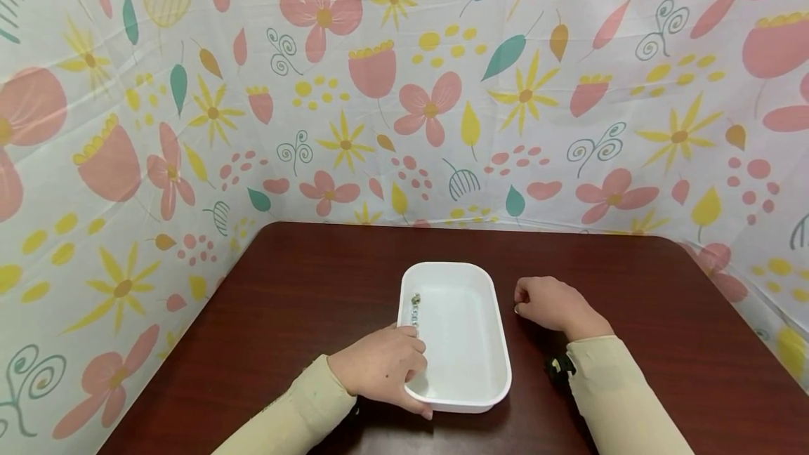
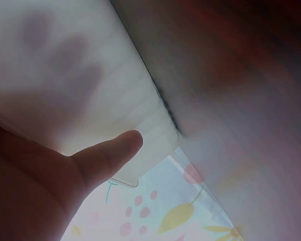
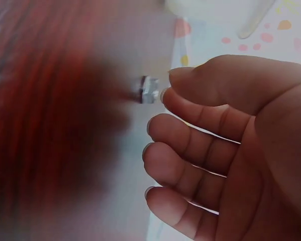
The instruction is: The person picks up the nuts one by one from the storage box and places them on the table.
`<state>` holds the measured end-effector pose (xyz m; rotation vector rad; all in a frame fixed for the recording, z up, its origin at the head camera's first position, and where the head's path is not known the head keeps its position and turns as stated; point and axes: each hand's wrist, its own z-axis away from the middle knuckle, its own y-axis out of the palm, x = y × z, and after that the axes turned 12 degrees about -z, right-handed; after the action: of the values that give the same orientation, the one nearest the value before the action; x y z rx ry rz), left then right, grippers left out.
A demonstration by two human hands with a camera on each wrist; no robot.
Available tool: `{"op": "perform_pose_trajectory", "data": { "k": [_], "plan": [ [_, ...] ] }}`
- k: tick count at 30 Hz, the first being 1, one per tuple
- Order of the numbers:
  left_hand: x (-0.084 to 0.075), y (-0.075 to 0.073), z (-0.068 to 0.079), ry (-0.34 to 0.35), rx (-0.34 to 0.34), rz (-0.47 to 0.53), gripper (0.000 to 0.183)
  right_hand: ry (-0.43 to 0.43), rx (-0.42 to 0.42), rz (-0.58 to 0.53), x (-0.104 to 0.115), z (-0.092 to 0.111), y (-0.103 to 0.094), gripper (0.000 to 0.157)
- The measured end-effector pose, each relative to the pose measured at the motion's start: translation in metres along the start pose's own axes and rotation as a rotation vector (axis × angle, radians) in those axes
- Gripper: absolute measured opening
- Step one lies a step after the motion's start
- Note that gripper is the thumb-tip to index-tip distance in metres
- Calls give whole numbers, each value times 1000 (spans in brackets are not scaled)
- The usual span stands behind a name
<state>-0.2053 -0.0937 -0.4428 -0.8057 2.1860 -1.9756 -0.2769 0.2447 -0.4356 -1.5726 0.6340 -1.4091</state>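
A white tray (image 1: 455,343) stands on the dark red table. My left hand (image 1: 385,364) holds its near left corner, fingers over the rim and thumb (image 2: 115,150) against the outer wall. Several small shiny pieces (image 1: 414,314) lie in a row along the tray's left inside wall, the farthest one gold-coloured. Right of the tray, my right hand (image 1: 553,304) is low over the table with bent fingers. In the right wrist view a small silvery metal piece (image 3: 149,90) is right at its thumb and index fingertips; I cannot tell whether they grip it.
The table (image 1: 316,265) reaches back to a flower-printed cloth (image 1: 430,111), which also hangs along the left and right sides. A dark strap with a small device (image 1: 559,367) sits at the right wrist, by the sleeve (image 1: 619,392).
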Motion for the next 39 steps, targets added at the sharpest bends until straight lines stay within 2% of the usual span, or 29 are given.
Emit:
{"op": "perform_pose_trajectory", "data": {
  "k": [5, 14, 21, 32, 39],
  "plan": [
    [0, 0, -1, 4, -1, 1, 62, -24, -32, -26, 11, 4, -6, 5],
    [-1, 1, -2, -2, -7, 25, 62, -105, -70, -9, 36, 10, -16, 5],
    [-1, 0, -1, -6, -9, 16, 62, -187, -90, 11, 65, 13, -21, 5],
    [0, -1, 1, -4, -2, 31, 61, -247, -8, 70, 115, 1, -27, 9],
    [0, -1, 1, -2, -14, 29, 60, -258, 40, 84, 133, -15, -16, 17]
  ]
}}
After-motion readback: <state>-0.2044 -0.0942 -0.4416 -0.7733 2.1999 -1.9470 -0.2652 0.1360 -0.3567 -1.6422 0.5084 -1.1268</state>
